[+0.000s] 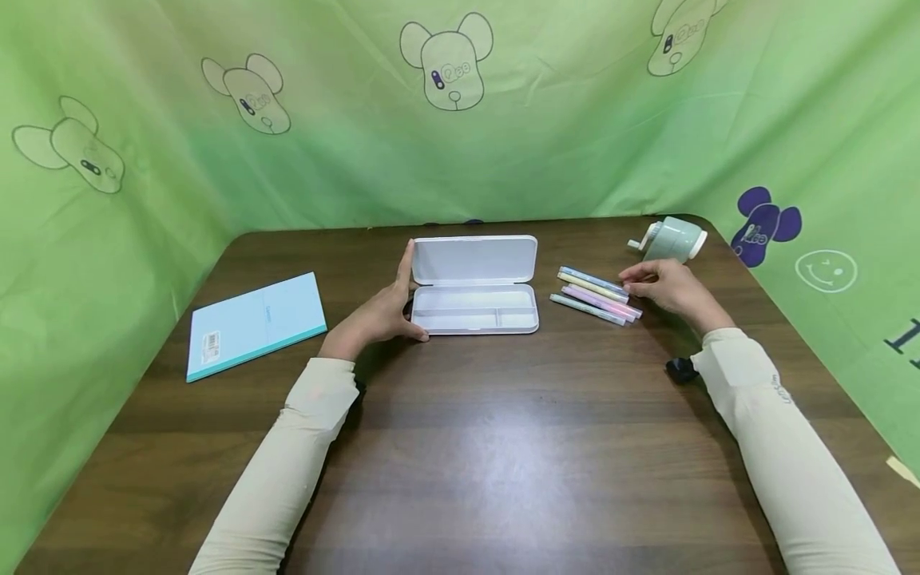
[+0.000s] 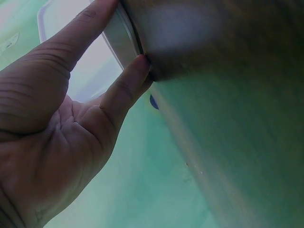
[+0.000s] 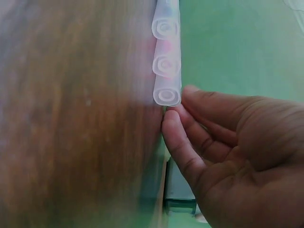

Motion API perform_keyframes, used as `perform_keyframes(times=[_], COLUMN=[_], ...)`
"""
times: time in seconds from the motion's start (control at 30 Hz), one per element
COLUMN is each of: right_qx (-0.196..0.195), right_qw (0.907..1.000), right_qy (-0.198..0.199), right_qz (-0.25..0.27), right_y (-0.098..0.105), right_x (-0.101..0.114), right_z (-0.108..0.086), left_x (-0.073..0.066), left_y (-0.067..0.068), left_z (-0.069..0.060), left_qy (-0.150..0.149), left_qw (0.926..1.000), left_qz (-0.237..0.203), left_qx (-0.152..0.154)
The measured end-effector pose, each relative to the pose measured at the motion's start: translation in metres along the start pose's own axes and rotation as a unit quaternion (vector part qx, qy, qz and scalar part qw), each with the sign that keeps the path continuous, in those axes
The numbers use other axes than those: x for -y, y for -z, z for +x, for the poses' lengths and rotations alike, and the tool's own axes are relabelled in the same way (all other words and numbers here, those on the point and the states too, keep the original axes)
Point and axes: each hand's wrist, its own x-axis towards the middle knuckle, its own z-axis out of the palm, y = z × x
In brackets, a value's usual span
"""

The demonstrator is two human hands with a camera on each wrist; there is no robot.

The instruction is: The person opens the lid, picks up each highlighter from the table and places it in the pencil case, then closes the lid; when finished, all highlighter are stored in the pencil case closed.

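Note:
A white pencil case [image 1: 470, 323] lies with its lid [image 1: 476, 260] raised, its divided tray bare inside. My left hand [image 1: 381, 310] holds the case at its left side, thumb at the front corner and index finger up along the lid; the left wrist view shows those fingers [image 2: 124, 90] on the case's edge. Right of the case lies a row of several slim pastel pens [image 1: 592, 305]. At the right end of the farthest one, a blue pen [image 1: 585, 278], my right hand [image 1: 674, 294] pinches with thumb and fingertips. In the right wrist view, translucent pen ends [image 3: 166, 64] face the camera.
A green crank pencil sharpener [image 1: 674, 238] stands at the back right, just beyond my right hand. A light-blue notebook [image 1: 259, 326] lies on the left of the brown wooden table [image 1: 503, 463]. Green printed cloth [image 1: 345, 160] hangs along the back and sides.

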Motion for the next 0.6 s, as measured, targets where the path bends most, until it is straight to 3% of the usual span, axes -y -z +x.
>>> perform_keyframes(times=[0.37, 0.6], right_qx=[-0.011, -0.033], right_qw=[0.9981, 0.9981], right_qy=[0.034, 0.038], right_qz=[-0.050, -0.036], right_y=[-0.0026, -0.0028], right_x=[0.0033, 0.0033], right_z=[0.0006, -0.0025], left_x=[-0.0004, -0.0028], left_y=[-0.0003, 0.0006], left_z=[0.0019, -0.0007], left_qy=[0.008, 0.010], left_qw=[0.9999, 0.9999], left_qz=[0.007, 0.007], left_qx=[0.002, 0.003])
